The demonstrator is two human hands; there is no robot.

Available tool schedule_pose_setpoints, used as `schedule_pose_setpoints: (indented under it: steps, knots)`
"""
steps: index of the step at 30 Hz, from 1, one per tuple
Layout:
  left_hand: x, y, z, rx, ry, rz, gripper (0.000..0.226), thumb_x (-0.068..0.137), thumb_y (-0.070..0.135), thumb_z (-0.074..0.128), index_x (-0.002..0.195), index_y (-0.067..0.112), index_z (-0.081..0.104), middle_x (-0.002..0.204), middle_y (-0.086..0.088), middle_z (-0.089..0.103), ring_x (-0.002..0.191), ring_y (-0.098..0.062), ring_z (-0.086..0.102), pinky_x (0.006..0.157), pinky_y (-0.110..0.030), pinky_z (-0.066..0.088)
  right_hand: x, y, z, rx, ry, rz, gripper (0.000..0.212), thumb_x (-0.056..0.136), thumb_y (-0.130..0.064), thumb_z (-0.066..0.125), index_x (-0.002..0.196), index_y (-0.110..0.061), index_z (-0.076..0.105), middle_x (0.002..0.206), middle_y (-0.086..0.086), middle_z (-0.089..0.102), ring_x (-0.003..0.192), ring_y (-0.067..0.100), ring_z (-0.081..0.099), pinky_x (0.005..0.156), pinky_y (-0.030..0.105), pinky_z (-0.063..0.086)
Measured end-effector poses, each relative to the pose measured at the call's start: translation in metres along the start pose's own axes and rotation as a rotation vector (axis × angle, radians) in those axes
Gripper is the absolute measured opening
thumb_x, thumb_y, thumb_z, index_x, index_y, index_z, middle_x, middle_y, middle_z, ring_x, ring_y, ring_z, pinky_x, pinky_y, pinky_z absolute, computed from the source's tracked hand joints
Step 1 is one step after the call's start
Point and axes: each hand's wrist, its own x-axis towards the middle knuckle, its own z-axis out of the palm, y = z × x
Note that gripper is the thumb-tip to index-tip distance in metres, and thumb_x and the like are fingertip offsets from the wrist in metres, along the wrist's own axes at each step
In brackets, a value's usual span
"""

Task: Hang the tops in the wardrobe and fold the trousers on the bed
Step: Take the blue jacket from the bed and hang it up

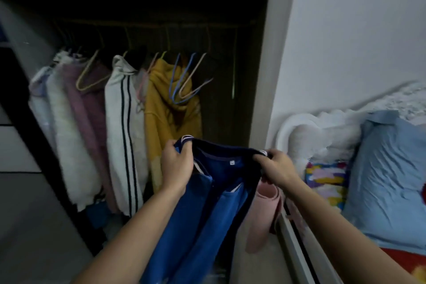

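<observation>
We faced an open wardrobe [270, 53] with clothes [119, 122] hanging on its rail, and a bed [297, 240] with a blue pillow [389, 180] at its right. Before the wardrobe we held up a blue top [207, 205], our left hand [176, 165] and right hand [277, 168] each pinching its neckline.

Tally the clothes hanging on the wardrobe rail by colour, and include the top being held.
White: 2, fluffy garment and striped top
Pale bluish: 1, far-left garment
Mauve: 1, mauve garment
Mustard: 1, hoodie
Blue: 1, blue top, gripped by left hand and right hand
Total: 6; a pink sliver beside the hoodie is too hidden to count
</observation>
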Motion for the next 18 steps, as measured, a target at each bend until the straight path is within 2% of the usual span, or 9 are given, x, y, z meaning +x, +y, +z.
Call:
schedule_pose_setpoints:
  steps: [2, 4, 7, 8, 9, 11, 13, 15, 18]
  knots:
    - [0.024, 0.001, -0.015, 0.02, 0.071, 0.065, 0.017, 0.095, 0.033, 0.055, 0.091, 0.016, 0.054, 0.082, -0.003, 0.063, 0.075, -0.019, 0.06, 0.066, -0.036, 0.045, 0.013, -0.014, 0.029, -0.153, -0.145, -0.025, 0.018, 0.091, -0.032, 0.063, 0.084, -0.015, 0.065, 0.067, 0.003, 0.071, 0.055, 0.015, 0.068, 0.048, 0.027, 0.051]
    - [0.05, 0.007, -0.026, 0.051, 0.126, 0.127, 0.017, 0.096, 0.03, 0.053, 0.086, 0.016, 0.051, 0.075, 0.0, 0.058, 0.068, -0.015, 0.056, 0.06, -0.032, 0.042, 0.032, -0.029, 0.057, -0.294, -0.274, -0.056, 0.023, 0.09, -0.042, 0.061, 0.089, -0.02, 0.067, 0.079, 0.003, 0.074, 0.073, 0.018, 0.072, 0.071, 0.039, 0.06]
    - [0.093, 0.02, -0.038, 0.096, 0.208, 0.221, 0.016, 0.096, 0.023, 0.052, 0.085, 0.012, 0.048, 0.069, 0.001, 0.052, 0.06, -0.012, 0.049, 0.056, -0.031, 0.037, 0.063, -0.06, 0.093, -0.406, -0.522, -0.13, 0.03, 0.085, -0.052, 0.061, 0.099, -0.027, 0.071, 0.095, -0.003, 0.073, 0.089, 0.015, 0.069, 0.087, 0.041, 0.057]
    - [0.107, 0.025, -0.041, 0.107, 0.225, 0.242, 0.015, 0.095, 0.02, 0.052, 0.084, 0.011, 0.048, 0.068, 0.001, 0.05, 0.058, -0.011, 0.046, 0.055, -0.029, 0.037, 0.072, -0.073, 0.102, -0.381, -0.532, -0.186, 0.029, 0.086, -0.049, 0.063, 0.102, -0.028, 0.072, 0.1, -0.004, 0.072, 0.094, 0.015, 0.068, 0.091, 0.04, 0.055]
    - [0.12, 0.028, -0.043, 0.119, 0.231, 0.251, 0.013, 0.095, 0.018, 0.051, 0.084, 0.011, 0.047, 0.067, 0.001, 0.048, 0.056, -0.01, 0.044, 0.053, -0.026, 0.037, 0.083, -0.087, 0.111, -0.322, -0.468, -0.266, 0.03, 0.086, -0.046, 0.063, 0.106, -0.026, 0.072, 0.106, -0.002, 0.071, 0.1, 0.016, 0.066, 0.094, 0.036, 0.052]
    - [0.143, 0.033, -0.047, 0.149, 0.176, 0.254, 0.011, 0.093, 0.012, 0.05, 0.083, 0.012, 0.047, 0.065, 0.001, 0.046, 0.052, -0.011, 0.042, 0.049, -0.025, 0.035, 0.104, -0.111, 0.122, -0.186, -0.151, -0.446, 0.042, 0.082, -0.047, 0.058, 0.115, -0.024, 0.07, 0.115, 0.002, 0.065, 0.108, 0.018, 0.06, 0.096, 0.03, 0.047]
    - [0.164, 0.032, -0.05, 0.213, 0.073, 0.246, 0.017, 0.092, 0.008, 0.05, 0.078, 0.017, 0.046, 0.063, 0.001, 0.047, 0.053, -0.014, 0.044, 0.05, -0.028, 0.037, 0.127, -0.13, 0.123, -0.175, 0.275, -0.586, 0.046, 0.081, -0.046, 0.055, 0.122, -0.025, 0.064, 0.123, 0.003, 0.056, 0.117, 0.021, 0.052, 0.099, 0.036, 0.043]
    - [0.181, 0.026, -0.051, 0.272, 0.0, 0.242, 0.016, 0.091, 0.008, 0.052, 0.077, 0.018, 0.05, 0.065, -0.002, 0.052, 0.057, -0.018, 0.049, 0.055, -0.03, 0.039, 0.154, -0.141, 0.116, -0.247, 0.576, -0.563, 0.046, 0.088, -0.04, 0.058, 0.131, -0.024, 0.055, 0.138, 0.008, 0.046, 0.132, 0.026, 0.041, 0.106, 0.044, 0.035]
    - [0.2, 0.016, -0.051, 0.287, -0.056, 0.235, 0.006, 0.089, 0.008, 0.056, 0.084, 0.01, 0.059, 0.075, -0.012, 0.061, 0.063, -0.019, 0.055, 0.059, -0.031, 0.043, 0.189, -0.155, 0.098, -0.351, 0.596, -0.306, 0.063, 0.093, -0.041, 0.059, 0.149, -0.023, 0.034, 0.156, 0.012, 0.028, 0.145, 0.032, 0.027, 0.115, 0.05, 0.029]
